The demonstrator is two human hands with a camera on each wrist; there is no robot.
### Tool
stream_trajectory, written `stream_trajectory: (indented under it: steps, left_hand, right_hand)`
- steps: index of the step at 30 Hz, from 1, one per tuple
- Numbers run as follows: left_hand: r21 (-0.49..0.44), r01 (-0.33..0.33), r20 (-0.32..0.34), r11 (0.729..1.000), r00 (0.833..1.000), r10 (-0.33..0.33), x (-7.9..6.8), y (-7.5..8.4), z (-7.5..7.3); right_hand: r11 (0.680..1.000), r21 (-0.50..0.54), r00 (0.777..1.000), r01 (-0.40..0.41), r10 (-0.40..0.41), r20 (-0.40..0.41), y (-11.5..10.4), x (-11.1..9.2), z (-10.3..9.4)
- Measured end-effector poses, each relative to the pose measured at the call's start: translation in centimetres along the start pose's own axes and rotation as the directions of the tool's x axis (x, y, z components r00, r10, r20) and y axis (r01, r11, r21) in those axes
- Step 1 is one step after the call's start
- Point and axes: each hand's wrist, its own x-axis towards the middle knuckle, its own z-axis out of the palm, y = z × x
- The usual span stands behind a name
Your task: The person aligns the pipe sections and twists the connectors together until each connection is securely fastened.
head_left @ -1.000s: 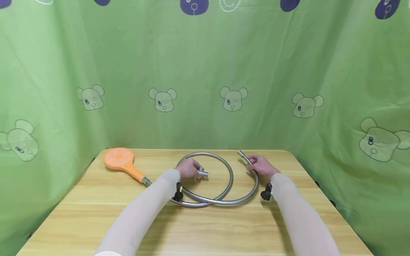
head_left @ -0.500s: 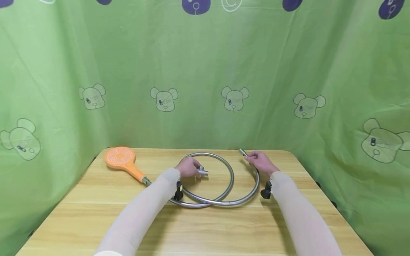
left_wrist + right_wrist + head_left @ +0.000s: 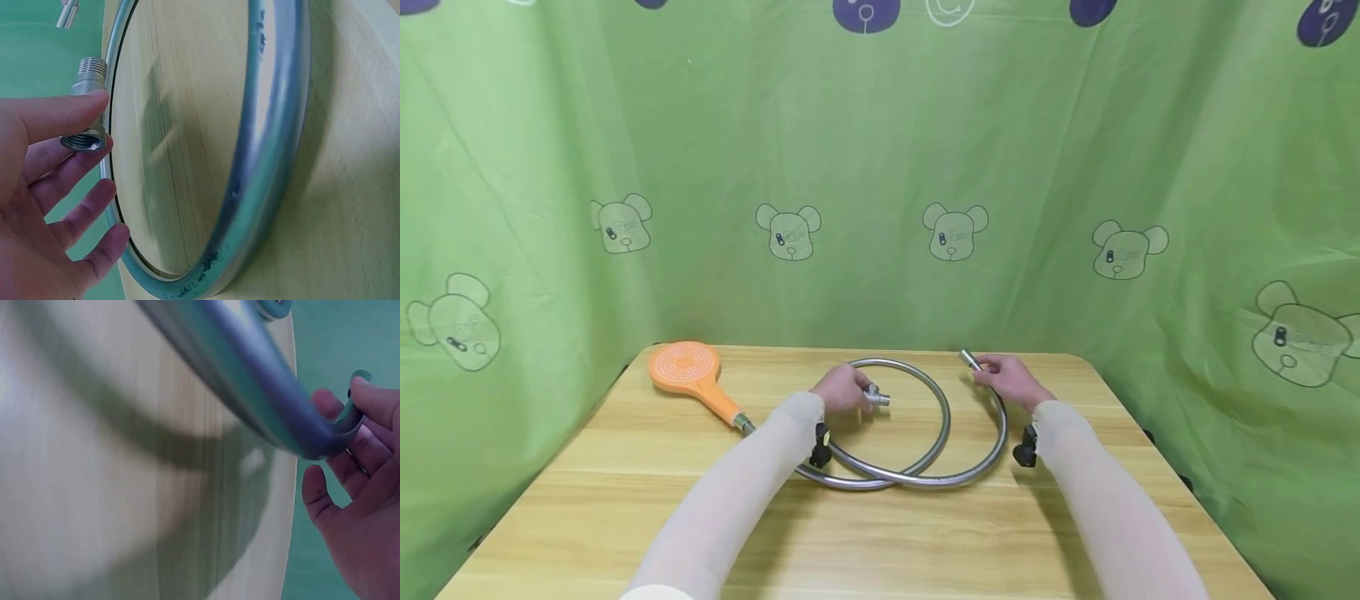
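My left hand [image 3: 841, 389] pinches a small silver threaded metal fitting [image 3: 877, 398] between thumb and fingers, above the table. In the left wrist view the fitting [image 3: 92, 78] has a male thread at the top and an open threaded socket below; the other fingers are spread loosely. My right hand [image 3: 1011, 382] grips a silver shower hose [image 3: 946, 425] just behind its metal end piece [image 3: 969, 359], which points up and left. Its thumb and fingers curl round the hose [image 3: 300, 419] in the right wrist view. The fitting and hose end are apart.
An orange shower head [image 3: 683, 367] lies at the back left of the wooden table [image 3: 880, 550], joined to the hose's other end. The hose loops and crosses itself in the middle. A green curtain [image 3: 865, 283] stands behind the table and along both sides.
My right hand has shifted its grip along the hose, closer to the end piece. The left hand holds the fitting slightly higher. The head view has shifted a little.
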Motion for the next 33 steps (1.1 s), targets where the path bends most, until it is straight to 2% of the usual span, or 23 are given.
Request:
stream_trajectory:
  steps: [5, 13, 25, 33]
  left_hand:
    - [-0.005, -0.009, -0.013, 1.0, 1.0, 0.009, 0.1, 0.0, -0.1]
    - [-0.018, -0.012, -0.032, 1.0, 0.999, 0.012, -0.2, 0.4, -0.1]
    - [-0.063, 0.019, -0.054, 0.998, 0.998, -0.023, -0.3, 0.7, 0.0]
    - [-0.068, 0.037, -0.072, 0.997, 0.997, -0.042, -0.2, 0.8, -0.2]
  right_hand:
    - [0.998, -0.049, 0.999, 0.039, -0.039, -0.008, -1.1, 0.0, 0.3]
    - [0.995, -0.041, 0.996, 0.086, -0.085, 0.018, -2.4, 0.0, 1.1]
    - [0.986, -0.06, 0.988, 0.156, -0.155, 0.026, -2.9, 0.2, 2.4]
    - [0.981, -0.076, 0.984, 0.179, -0.176, 0.042, -4.6, 0.5, 3.6]
